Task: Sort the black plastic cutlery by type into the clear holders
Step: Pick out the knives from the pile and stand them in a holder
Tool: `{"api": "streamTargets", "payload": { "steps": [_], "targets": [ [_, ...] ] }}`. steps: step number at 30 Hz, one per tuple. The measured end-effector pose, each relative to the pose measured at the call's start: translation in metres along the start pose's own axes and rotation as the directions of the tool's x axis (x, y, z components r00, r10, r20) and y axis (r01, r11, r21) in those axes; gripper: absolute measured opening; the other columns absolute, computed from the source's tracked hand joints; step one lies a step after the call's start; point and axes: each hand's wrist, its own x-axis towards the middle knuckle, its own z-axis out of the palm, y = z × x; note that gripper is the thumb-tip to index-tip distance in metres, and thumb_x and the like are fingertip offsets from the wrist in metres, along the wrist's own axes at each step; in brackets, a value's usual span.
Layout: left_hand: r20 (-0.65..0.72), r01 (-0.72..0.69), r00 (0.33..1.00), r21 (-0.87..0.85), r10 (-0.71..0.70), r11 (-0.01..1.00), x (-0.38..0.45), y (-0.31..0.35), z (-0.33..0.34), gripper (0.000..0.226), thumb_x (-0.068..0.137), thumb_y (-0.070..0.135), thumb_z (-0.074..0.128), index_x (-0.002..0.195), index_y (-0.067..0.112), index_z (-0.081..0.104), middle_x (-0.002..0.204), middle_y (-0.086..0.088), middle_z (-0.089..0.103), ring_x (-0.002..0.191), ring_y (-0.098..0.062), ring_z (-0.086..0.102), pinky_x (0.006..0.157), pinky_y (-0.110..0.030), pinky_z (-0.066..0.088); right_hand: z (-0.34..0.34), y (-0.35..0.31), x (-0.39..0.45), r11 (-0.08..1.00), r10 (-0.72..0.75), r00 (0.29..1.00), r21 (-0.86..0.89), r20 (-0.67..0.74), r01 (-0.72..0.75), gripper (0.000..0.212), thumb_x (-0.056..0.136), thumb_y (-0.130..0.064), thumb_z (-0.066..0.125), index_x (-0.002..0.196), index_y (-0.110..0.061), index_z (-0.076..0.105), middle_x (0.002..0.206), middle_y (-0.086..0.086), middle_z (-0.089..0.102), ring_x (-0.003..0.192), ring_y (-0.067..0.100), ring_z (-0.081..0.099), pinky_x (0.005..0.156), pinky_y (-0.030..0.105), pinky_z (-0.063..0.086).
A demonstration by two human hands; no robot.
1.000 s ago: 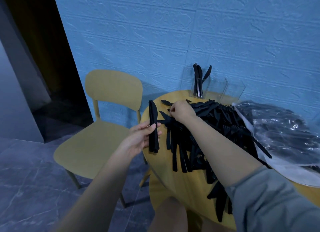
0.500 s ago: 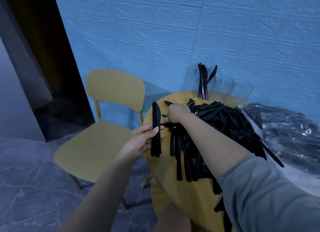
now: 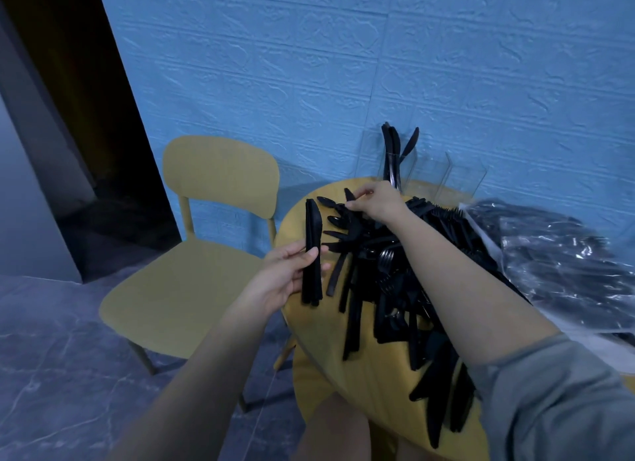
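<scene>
A blue wall (image 3: pixel 343 65) is standing behind a yellow table (image 3: pixel 330 350), with a yellow chair (image 3: pixel 192 254) to its left. A clear bag (image 3: pixel 563 264) is lying on the table's right side. A cutlery pile (image 3: pixel 388 288) is covering the table's middle. Clear holders (image 3: pixel 429 171) are standing at the far edge; the left one is holding a few upright pieces. The left hand (image 3: pixel 281 278) is gripping a knife bundle (image 3: pixel 312 254) upright, fingers curled around it. The right hand (image 3: pixel 372 202) is pinching a piece (image 3: pixel 349 196) at the pile's far left end.
</scene>
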Motion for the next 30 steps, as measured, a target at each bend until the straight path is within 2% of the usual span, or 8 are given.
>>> {"api": "streamTargets", "payload": {
  "steps": [4,7,9,13,20,23,26,30],
  "targets": [
    [-0.002,0.024,1.0,0.0,-0.024,1.0,0.0,-0.003,0.01,0.048,0.091,0.004,0.057,0.137,0.0,0.044,0.096,-0.001,0.074,0.076,-0.014,0.072,0.057,-0.026,0.056,-0.019,0.012,-0.004,0.985,0.061,0.993,0.166,-0.103,-0.043,0.013,0.082,-0.016,0.073,0.084,-0.012,0.061,0.084,0.004,0.057,0.073,0.015,0.053,0.073,0.029,0.045],
    [0.001,0.029,1.0,0.007,-0.029,1.0,-0.001,-0.005,0.015,0.047,0.092,0.004,0.056,0.137,0.002,0.044,0.094,0.0,0.074,0.074,-0.014,0.072,0.057,-0.027,0.057,-0.031,0.022,-0.007,0.954,0.118,0.977,0.294,-0.18,-0.062,0.023,0.083,-0.014,0.072,0.071,-0.017,0.052,0.09,0.007,0.058,0.074,0.017,0.053,0.075,0.031,0.043],
    [0.0,0.03,1.0,0.011,-0.03,0.999,-0.001,-0.006,0.017,0.047,0.092,0.003,0.056,0.137,0.003,0.045,0.093,0.0,0.074,0.074,-0.014,0.072,0.058,-0.028,0.057,-0.039,0.029,-0.01,0.936,0.154,0.963,0.346,-0.223,-0.07,0.017,0.083,-0.016,0.071,0.077,-0.016,0.055,0.095,0.006,0.061,0.077,0.017,0.055,0.074,0.03,0.043],
    [-0.006,0.048,0.999,0.018,-0.048,0.999,0.001,-0.01,0.021,0.051,0.092,0.003,0.056,0.14,0.002,0.041,0.095,-0.001,0.074,0.075,-0.015,0.072,0.056,-0.028,0.057,-0.053,0.039,-0.017,0.915,0.176,0.93,0.403,-0.322,-0.033,0.014,0.086,-0.019,0.068,0.086,-0.012,0.056,0.076,-0.001,0.057,0.068,0.011,0.052,0.073,0.029,0.043],
    [0.012,0.017,1.0,0.041,-0.018,0.999,0.002,-0.009,0.029,0.048,0.092,0.004,0.056,0.138,0.003,0.043,0.102,-0.002,0.073,0.078,-0.015,0.072,0.062,-0.029,0.058,-0.07,0.041,-0.037,0.893,0.108,0.88,0.435,-0.463,0.119,0.01,0.091,-0.021,0.063,0.092,-0.014,0.056,0.079,-0.005,0.059,0.073,0.01,0.056,0.071,0.023,0.045],
    [0.018,-0.017,1.0,0.054,0.016,0.998,0.0,-0.004,0.032,0.039,0.092,0.004,0.055,0.131,0.003,0.051,0.103,-0.003,0.071,0.079,-0.014,0.072,0.061,-0.027,0.058,-0.077,0.036,-0.043,0.865,0.06,0.923,0.482,-0.379,0.142,0.013,0.09,-0.019,0.063,0.099,-0.011,0.059,0.076,-0.004,0.06,0.066,0.007,0.056,0.07,0.022,0.047],
    [0.017,-0.054,0.998,0.09,0.053,0.995,-0.003,0.0,0.035,0.036,0.093,0.005,0.055,0.129,0.005,0.054,0.106,-0.003,0.071,0.08,-0.014,0.072,0.061,-0.024,0.056,-0.073,0.025,-0.053,0.86,-0.034,0.988,0.499,-0.152,0.106,0.007,0.091,-0.018,0.062,0.091,-0.011,0.063,0.079,-0.001,0.064,0.068,0.009,0.057,0.07,0.021,0.048],
    [0.099,-0.078,0.993,0.123,0.066,0.989,-0.013,0.002,0.043,0.036,0.093,0.006,0.055,0.129,0.008,0.054,0.107,-0.005,0.071,0.086,-0.017,0.071,0.061,-0.026,0.056,-0.051,0.01,-0.068,0.869,-0.153,0.987,0.483,0.048,0.111,0.013,0.092,-0.016,0.059,0.081,-0.014,0.065,0.074,-0.002,0.065,0.066,0.006,0.057,0.063,0.016,0.046]
  ]
}}
